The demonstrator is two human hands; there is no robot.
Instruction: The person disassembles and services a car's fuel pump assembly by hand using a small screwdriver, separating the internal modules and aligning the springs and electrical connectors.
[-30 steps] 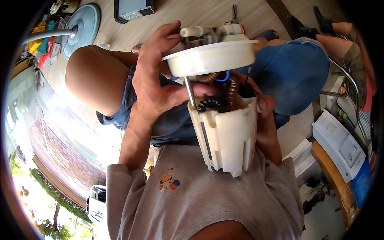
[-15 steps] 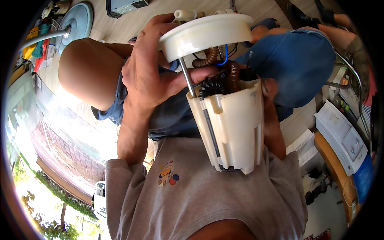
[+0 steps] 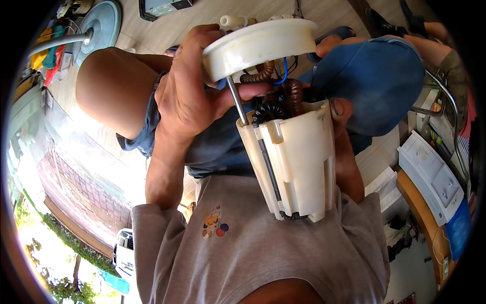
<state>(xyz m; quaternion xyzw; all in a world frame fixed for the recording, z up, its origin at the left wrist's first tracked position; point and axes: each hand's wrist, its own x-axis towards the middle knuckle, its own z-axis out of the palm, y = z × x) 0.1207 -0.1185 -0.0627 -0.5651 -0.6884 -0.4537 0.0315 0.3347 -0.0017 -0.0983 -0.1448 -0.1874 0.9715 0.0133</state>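
A car fuel pump module (image 3: 298,167) hangs tilted over my lap, its off-white plastic housing below and a round white flange (image 3: 260,44) above. My left hand (image 3: 185,96) is closed round the flange's left side, its thumb reaching into the gap under it. In that gap run brown corrugated hoses (image 3: 292,93), a blue wire (image 3: 284,73) and a black ribbed hose (image 3: 271,110). A metal guide rod (image 3: 236,99) joins flange and housing on the left. My right hand (image 3: 340,111) grips the housing's right side; its thumb shows at the rim, other fingers hidden.
Pliers-like handles (image 3: 297,7) lie on the floor beyond the flange. A grey box-shaped device (image 3: 166,7) stands at the far left, near a round blue-grey stand base (image 3: 98,30). Another person's shoe (image 3: 382,21) is at far right; a white appliance (image 3: 430,175) sits right.
The module's flange has shifted very slightly left and down, and the housing's lower end slightly right. Both hands keep the same hold.
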